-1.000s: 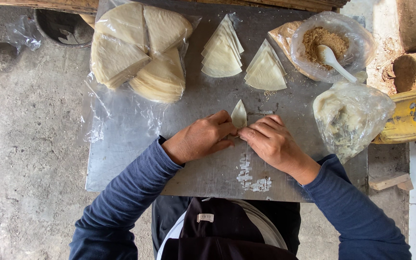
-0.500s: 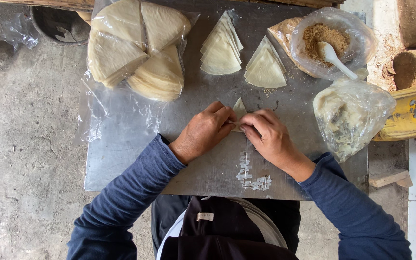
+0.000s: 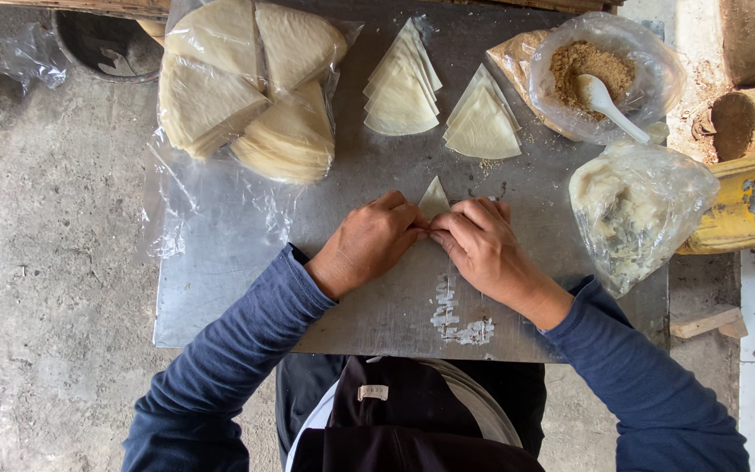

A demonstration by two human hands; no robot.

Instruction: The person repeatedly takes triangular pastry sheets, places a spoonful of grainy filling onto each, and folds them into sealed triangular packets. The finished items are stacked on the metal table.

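Change since the earlier frame: little; pale triangular dough wrapper (image 3: 433,197) still at frame centre on grey metal tray (image 3: 220,288). Left hand (image 3: 369,245) and right hand (image 3: 482,246): fingertips meeting, pinched on the wrapper, palms down.

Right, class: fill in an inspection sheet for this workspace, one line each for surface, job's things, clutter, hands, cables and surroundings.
Surface: grey metal tray, white paste smear near its front edge.
Job's things: folded pastry wrapper pinched between both hands.
Clutter: bagged wrapper stack, two fans of cut wrappers, bowl of brown filling with white spoon, bagged dough lump.
Hands: left hand and right hand, fingers closed on the wrapper.
Cables: nothing seen.
Surroundings: concrete floor, yellow object.
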